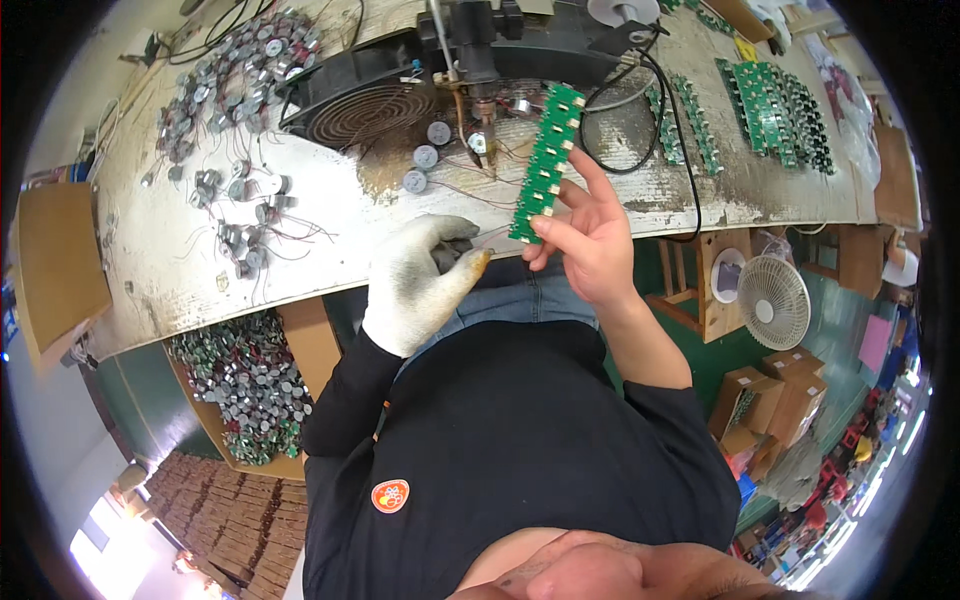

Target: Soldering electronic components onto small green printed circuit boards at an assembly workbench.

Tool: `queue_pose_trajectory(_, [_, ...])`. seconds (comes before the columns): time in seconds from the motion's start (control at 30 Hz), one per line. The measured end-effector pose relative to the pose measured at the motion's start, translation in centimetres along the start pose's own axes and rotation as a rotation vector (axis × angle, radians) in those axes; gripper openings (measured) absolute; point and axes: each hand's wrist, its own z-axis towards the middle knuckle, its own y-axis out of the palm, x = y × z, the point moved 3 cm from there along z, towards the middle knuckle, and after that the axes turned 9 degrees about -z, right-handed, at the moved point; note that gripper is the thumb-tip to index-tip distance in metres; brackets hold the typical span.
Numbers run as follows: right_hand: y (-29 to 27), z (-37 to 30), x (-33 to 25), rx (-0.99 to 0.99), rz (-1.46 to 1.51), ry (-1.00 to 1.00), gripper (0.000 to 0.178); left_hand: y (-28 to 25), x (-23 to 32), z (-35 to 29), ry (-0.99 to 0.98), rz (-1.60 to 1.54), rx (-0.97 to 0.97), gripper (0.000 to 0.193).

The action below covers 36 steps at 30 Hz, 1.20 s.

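Note:
My bare right hand (pixel 595 235) pinches the lower end of a long green circuit board strip (pixel 548 165), tilted upright over the table's near edge. Small pale connectors run along the strip. To its left, my left hand (pixel 415 280) wears a white glove stained at the fingertips. Its fingers curl round something dark that I cannot make out, with thin wires close by. Beyond the hands a soldering iron (pixel 485 120) points down from a stand. Three small round motors (pixel 425 157) lie in a row beside it, and thin red wires trail from them toward the strip.
A black fan (pixel 370 112) lies behind the motors. Piles of wired motors (pixel 235 80) cover the table's left; circuit boards (pixel 770 110) stack at the right. A black cable (pixel 685 150) loops over the near edge. A carton of motors (pixel 255 390) stands below left.

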Motion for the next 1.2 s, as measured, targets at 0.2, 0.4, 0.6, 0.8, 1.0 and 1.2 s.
queue_pose_trajectory(0.2, [-0.4,-1.6,-0.1,0.014,-0.019,0.035,0.073,0.5,0.1,-1.1,0.131,0.064,-0.067,0.022])
queue_pose_trajectory(0.4, [-0.3,-2.8,-0.3,0.041,-0.015,0.030,0.073,1.4,0.3,-1.7,0.313,0.162,-0.032,0.019])
queue_pose_trajectory(0.6, [-0.7,-5.2,-2.8,0.084,0.000,0.047,0.075,2.0,0.6,-2.9,0.343,0.310,0.170,0.021])
queue_pose_trajectory(0.8, [0.0,-8.6,-4.9,0.048,0.014,-0.044,0.078,7.3,4.3,-1.9,0.687,0.162,0.274,0.061])
queue_pose_trajectory(1.0, [-5.0,-10.4,-8.6,0.166,-0.365,-0.491,0.036,11.3,6.4,0.5,0.766,-0.296,-0.011,0.036])
queue_pose_trajectory(1.2, [-9.1,-6.3,-8.5,0.278,-0.046,-0.465,0.021,12.3,7.1,1.0,0.293,-0.718,-0.318,0.017])
